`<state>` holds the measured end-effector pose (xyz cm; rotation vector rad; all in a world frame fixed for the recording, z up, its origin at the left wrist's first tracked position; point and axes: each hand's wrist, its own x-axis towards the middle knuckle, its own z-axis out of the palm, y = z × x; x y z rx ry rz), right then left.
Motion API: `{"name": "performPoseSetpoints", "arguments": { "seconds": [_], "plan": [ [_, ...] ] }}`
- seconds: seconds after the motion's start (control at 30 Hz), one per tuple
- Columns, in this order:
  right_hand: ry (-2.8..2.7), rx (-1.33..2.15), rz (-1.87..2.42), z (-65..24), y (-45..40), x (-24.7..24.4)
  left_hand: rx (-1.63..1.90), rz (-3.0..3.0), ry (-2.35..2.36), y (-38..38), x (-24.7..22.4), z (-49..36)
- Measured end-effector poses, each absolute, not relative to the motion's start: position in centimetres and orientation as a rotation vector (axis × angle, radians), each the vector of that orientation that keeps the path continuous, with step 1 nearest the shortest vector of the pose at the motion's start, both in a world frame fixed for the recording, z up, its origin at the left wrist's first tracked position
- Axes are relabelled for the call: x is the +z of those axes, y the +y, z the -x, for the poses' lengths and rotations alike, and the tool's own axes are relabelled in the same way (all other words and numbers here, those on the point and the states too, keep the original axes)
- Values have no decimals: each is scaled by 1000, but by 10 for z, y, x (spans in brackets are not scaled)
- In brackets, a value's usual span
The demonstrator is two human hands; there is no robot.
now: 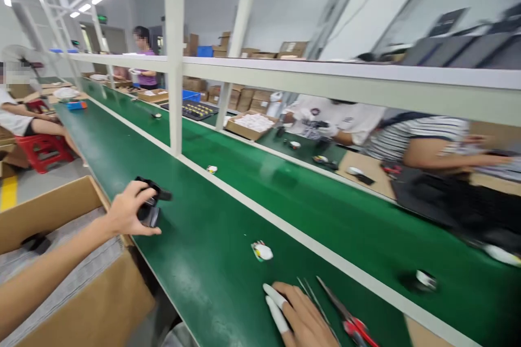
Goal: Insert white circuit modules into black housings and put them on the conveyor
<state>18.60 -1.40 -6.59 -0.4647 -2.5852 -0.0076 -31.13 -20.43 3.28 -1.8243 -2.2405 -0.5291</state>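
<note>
My left hand (131, 211) is closed round a black plastic housing (150, 211), just above the green bench by its near edge. Thumb and fingers grip it from opposite sides, and blur hides its details. Low in the view, my right hand (301, 314) lies with its fingers stretched out on the bench, white finger cots on two of them. Beside it are thin metal tweezers (311, 295) and a pointed hand tool with red handles (350, 322). Beyond the fingertips sits a small white round part (264, 251) with green and yellow bits.
A cardboard box (81, 287) with grey packing stands left of the bench. A green belt (293, 203) runs past a white strip, carrying small parts (425, 280). A white post (175, 108) and shelf rail (325, 81) rise ahead. Several people sit or stand around.
</note>
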Motion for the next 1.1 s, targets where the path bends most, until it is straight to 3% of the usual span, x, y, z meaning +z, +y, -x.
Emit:
{"name": "performPoseSetpoints", "arguments": {
  "seconds": [0.2,0.47,0.73,0.93,1.1],
  "plan": [
    [-2568,36,585,-181,-34,-56,-156,2461,-1752,-78,19,218],
    [-2537,184,713,-179,-45,-46,29,2577,-1790,-59,23,219],
    [-2515,264,785,-176,-50,-51,-264,2361,-1991,10,73,235],
    [-2549,301,828,-174,-53,-49,-167,2345,-2143,112,47,222],
    [-2555,368,882,-171,-51,-52,-111,2437,-2084,151,38,178]
  ]
}}
